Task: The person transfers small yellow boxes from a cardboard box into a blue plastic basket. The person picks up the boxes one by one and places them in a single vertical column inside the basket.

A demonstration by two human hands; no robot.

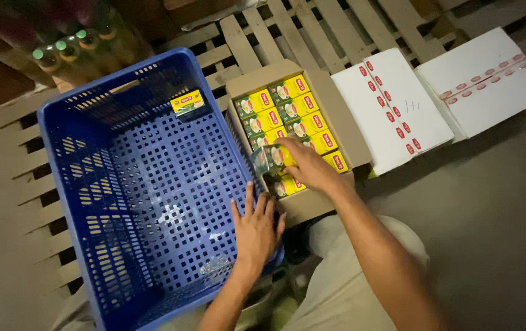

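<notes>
Hands at work over a blue plastic crate (91,184) and an open cardboard carton (336,116), seen from above. We see the right hand (309,165) reaching into the carton at about two o'clock from the crate's centre, its fingers curled around a small yellow-and-green box (272,158), which is lifted slightly out of the packed rows. The left hand (255,230) lies flat and spread on the crate's near right rim, at about four o'clock, gripping nothing.

We judge the lift goes best with the box pinched on its two long sides and drawn straight up, so that its neighbours stay seated, while the flat hand steadies the crate.

One matching yellow box (187,102) rests inside the crate against the far wall, at twelve o'clock. The crate is rigid, with a perforated grid floor and slotted walls. The small boxes look glossy, sharp-edged and tightly packed. Two closed white cartons (398,110) lie at three o'clock, and green-capped bottles (69,52) stand at eleven o'clock, all upon rough wooden pallet slats (312,30).
</notes>
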